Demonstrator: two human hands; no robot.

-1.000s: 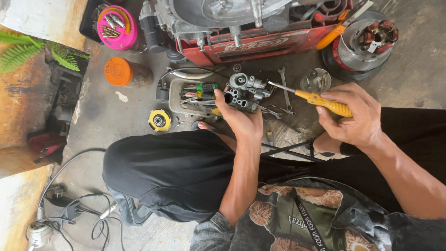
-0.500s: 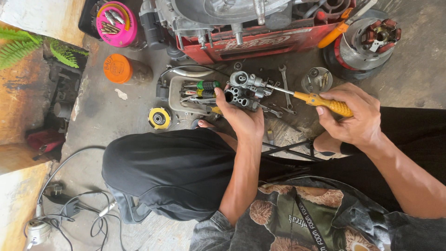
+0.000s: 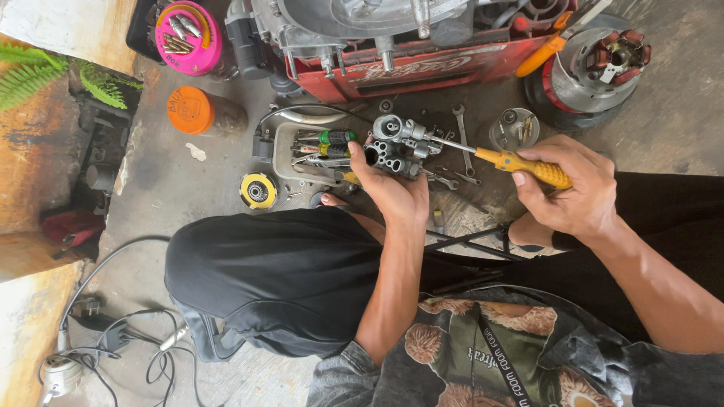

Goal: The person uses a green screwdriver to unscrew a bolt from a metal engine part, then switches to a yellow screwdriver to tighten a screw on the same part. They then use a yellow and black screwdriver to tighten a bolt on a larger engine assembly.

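— At twelve o'clock from the knees, what's happening?
— Left hand (image 3: 392,192) grips the metal carburetor (image 3: 396,147). Right hand (image 3: 577,192) squeezes the yellow screwdriver (image 3: 520,162).
— Anything different?
— Screwdriver's tip came closer, touching the carburetor now.

The screwdriver (image 3: 520,163) has a yellow-orange handle and a bare steel shaft. The carburetor (image 3: 396,147) is dull silver-grey with dark bores. The crate (image 3: 422,71) under the grey engine case (image 3: 354,19) is red. The round tub (image 3: 188,38) is pink, the jar lid (image 3: 190,110) orange. The small disc (image 3: 258,190) is yellow with a black centre. The trousers (image 3: 279,275) are black, the fern (image 3: 45,75) green, the floor (image 3: 166,173) grey.
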